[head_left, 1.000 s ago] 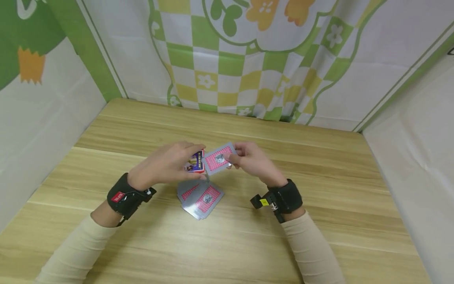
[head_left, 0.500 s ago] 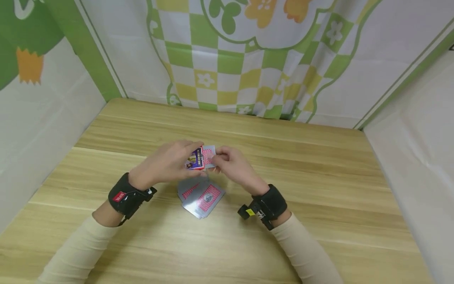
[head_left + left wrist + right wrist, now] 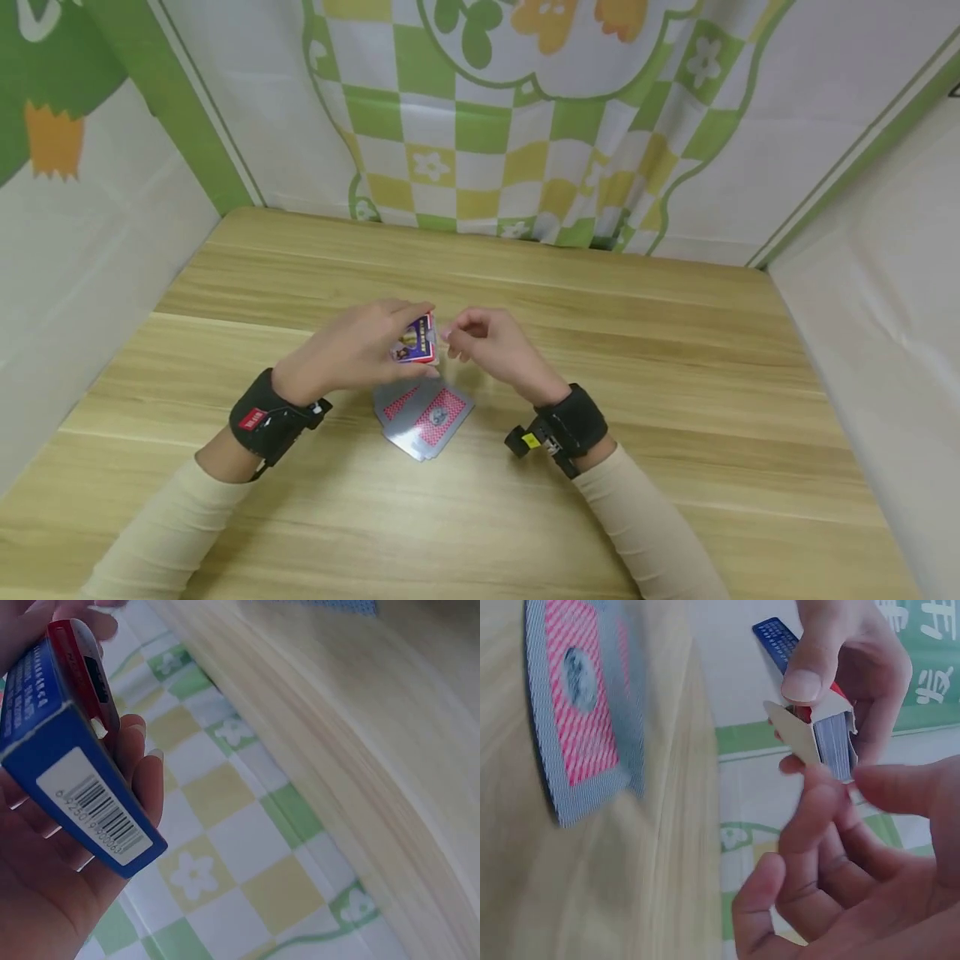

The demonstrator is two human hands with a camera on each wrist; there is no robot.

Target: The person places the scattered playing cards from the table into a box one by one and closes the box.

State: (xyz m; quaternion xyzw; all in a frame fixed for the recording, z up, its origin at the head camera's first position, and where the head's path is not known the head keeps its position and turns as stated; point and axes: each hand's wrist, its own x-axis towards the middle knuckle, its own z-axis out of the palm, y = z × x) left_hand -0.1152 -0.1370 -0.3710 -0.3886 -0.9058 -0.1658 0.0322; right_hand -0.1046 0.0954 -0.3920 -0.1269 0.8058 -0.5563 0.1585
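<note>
**Glossy stock, smooth grain, creased sheeting**

The box at mid-frame is printed paperboard, its blue faces smooth and faintly shiny; the pale flap looks matt. Loose cards just below are slick, catching white glare. The table shows smooth wood grain with a soft sheen. Across the top, the patterned hanging is creased, cloth or plastic unclear. Bottom corners: matt, wrinkled fabric sleeves.

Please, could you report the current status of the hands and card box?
Left hand grips card box, cards inside. Right hand by the box's open end, holding no visible card. Loose cards on table nearby; no obstruction seen.
</note>
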